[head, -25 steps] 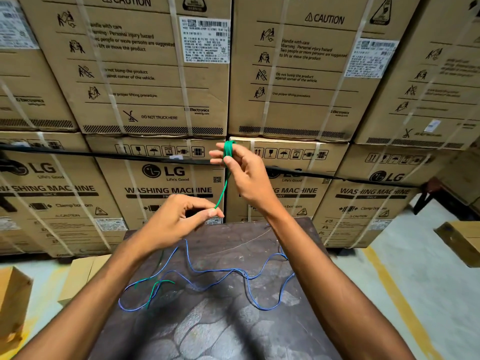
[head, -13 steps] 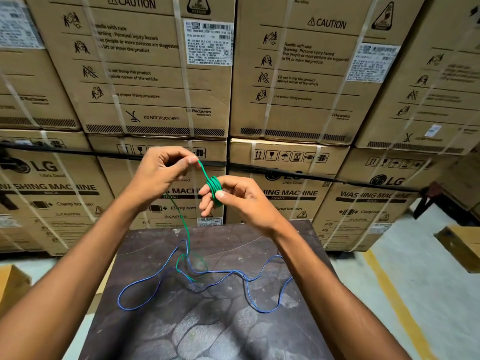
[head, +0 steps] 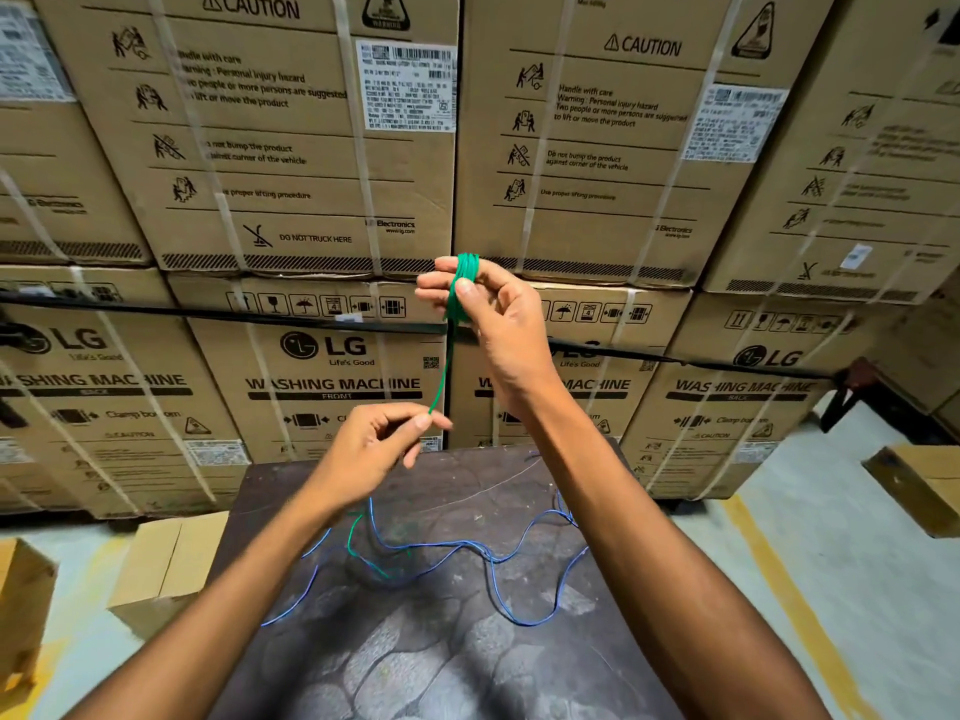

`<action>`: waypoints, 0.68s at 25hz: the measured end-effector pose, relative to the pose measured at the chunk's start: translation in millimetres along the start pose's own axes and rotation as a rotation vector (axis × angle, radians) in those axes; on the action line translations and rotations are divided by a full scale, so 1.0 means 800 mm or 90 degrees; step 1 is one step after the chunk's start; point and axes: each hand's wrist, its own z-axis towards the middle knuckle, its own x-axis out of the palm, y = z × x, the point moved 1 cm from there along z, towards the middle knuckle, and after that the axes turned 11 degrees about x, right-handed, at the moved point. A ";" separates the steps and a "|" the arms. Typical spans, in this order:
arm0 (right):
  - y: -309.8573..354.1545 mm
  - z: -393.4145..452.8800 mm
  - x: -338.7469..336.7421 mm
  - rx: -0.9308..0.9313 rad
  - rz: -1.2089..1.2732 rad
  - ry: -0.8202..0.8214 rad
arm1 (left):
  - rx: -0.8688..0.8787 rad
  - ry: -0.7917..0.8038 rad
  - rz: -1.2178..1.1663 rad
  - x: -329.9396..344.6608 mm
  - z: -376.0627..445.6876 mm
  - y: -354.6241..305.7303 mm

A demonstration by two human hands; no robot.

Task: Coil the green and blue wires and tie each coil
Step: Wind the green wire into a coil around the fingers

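Note:
The green wire (head: 460, 291) is wound in several turns around the fingers of my right hand (head: 493, 324), which is raised above the table and holds the coil. A taut strand runs from the coil down to my left hand (head: 374, 444), which pinches it between thumb and forefinger. The loose green tail drops behind my left wrist onto the dark table (head: 415, 667). The blue wire (head: 498, 558) lies uncoiled in wavy loops across the table, below both hands and untouched.
Stacked washing-machine cartons (head: 311, 148) form a wall just behind the table. A black strap (head: 208, 315) crosses them. Small cardboard boxes sit on the floor at left (head: 161, 569) and right (head: 919, 485). A yellow floor line (head: 779, 589) runs on the right.
My right hand has risen with the green coil. My left hand has dropped from beside the coil to below it, pulling the strand taut. Less green wire lies on the table.

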 end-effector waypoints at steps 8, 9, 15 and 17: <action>-0.047 -0.011 -0.033 -0.045 -0.498 0.029 | 0.069 0.042 0.137 -0.054 0.005 -0.069; -0.050 -0.017 -0.033 -0.042 -0.537 0.065 | 0.088 0.042 0.167 -0.065 0.014 -0.080; -0.043 -0.045 -0.010 0.103 -0.243 0.233 | 0.118 -0.030 0.178 -0.100 0.070 -0.078; -0.031 -0.048 -0.008 0.120 -0.129 0.292 | 0.080 -0.069 0.083 -0.095 0.077 -0.063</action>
